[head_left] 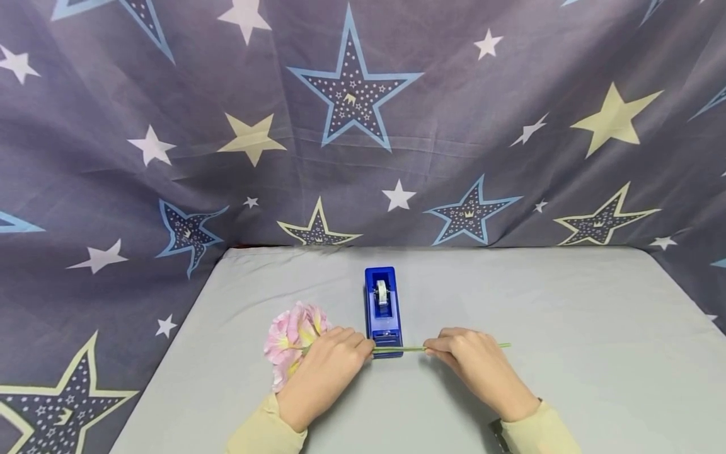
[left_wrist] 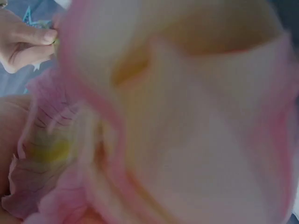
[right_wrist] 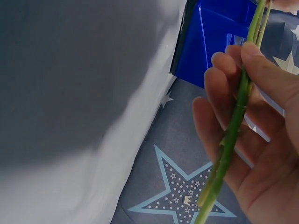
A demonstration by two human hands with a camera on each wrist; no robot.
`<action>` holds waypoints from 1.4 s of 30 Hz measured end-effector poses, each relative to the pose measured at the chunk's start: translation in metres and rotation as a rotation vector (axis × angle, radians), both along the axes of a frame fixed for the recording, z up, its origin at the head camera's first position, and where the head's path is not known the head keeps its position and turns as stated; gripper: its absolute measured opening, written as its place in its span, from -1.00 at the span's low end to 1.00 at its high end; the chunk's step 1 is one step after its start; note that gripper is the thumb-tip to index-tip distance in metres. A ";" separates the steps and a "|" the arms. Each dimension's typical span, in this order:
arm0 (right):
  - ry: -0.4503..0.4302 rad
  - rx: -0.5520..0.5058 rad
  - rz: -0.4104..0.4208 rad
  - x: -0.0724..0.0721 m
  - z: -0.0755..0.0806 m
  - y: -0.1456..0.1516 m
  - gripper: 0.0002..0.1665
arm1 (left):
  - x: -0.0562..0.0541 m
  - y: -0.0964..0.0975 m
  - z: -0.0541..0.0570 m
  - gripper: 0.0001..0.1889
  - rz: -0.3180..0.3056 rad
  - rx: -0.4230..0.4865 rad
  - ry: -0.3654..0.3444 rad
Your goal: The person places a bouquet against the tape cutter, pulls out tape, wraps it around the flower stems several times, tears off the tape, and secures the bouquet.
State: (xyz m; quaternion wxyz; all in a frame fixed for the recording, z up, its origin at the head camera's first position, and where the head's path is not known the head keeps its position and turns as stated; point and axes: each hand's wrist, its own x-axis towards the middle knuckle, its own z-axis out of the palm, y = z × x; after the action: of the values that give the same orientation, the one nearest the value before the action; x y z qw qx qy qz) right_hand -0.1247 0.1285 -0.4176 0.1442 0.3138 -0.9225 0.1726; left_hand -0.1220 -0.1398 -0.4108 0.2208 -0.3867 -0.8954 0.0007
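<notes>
Pink flowers (head_left: 297, 334) with yellowish centres lie sideways at my left hand (head_left: 338, 353), which grips their green stems just below the blooms. Large blurred petals (left_wrist: 187, 130) fill most of the left wrist view and hide much of that hand. Farther along, my right hand (head_left: 471, 359) pinches the green stems (right_wrist: 238, 107) between thumb and fingertips. The stem end pokes out past the right hand. Between the hands the stems cross in front of a blue tape dispenser (head_left: 382, 315), overlapping its near end in the head view. A roll of tape (head_left: 382, 292) sits in the dispenser.
The table has a pale grey cloth (head_left: 567, 296) over it. Behind and to the sides hangs a dark curtain (head_left: 431, 82) printed with stars. A dark band (head_left: 499, 435) shows at the right sleeve's cuff.
</notes>
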 end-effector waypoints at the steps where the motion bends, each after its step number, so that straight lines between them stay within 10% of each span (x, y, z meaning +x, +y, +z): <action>1: -0.014 -0.005 -0.002 0.000 -0.001 -0.001 -0.93 | 0.000 0.000 0.000 -0.88 0.007 -0.011 -0.002; 42: 0.034 0.099 -0.026 0.002 -0.008 -0.014 -0.82 | 0.004 0.001 -0.017 -0.88 0.045 0.077 -0.012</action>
State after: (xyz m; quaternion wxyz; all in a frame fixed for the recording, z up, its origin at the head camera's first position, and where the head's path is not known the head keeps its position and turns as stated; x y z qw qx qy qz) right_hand -0.1229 0.1142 -0.4253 0.1465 0.3114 -0.9313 0.1197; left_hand -0.1179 -0.1388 -0.4279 0.2301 -0.3575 -0.9046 -0.0311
